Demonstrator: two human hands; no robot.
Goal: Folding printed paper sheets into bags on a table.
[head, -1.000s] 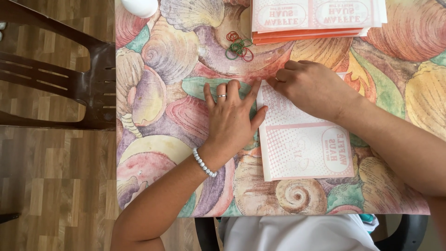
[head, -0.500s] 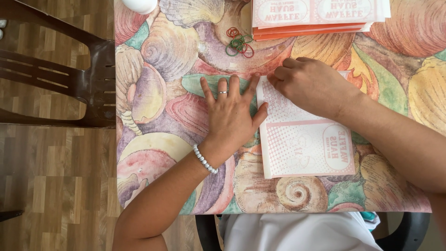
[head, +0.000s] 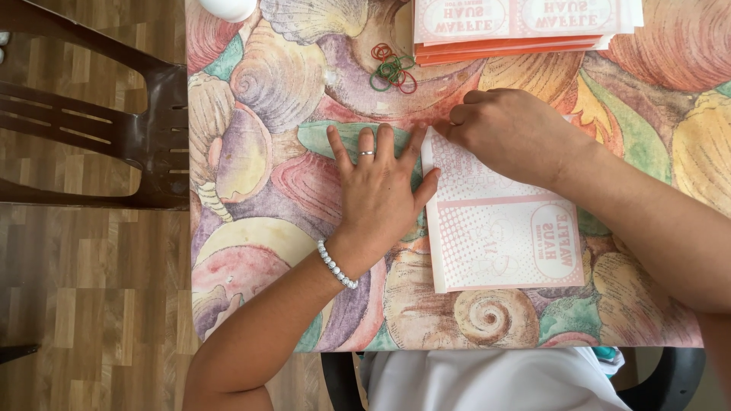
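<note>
The left hand [head: 378, 194] lies flat with fingers spread on the shell-patterned bench [head: 251, 175], its thumb touching the left edge of a pink-printed paper bag [head: 502, 232]. The right hand [head: 510, 129], fingers curled, presses down on the bag's top left corner.
</note>
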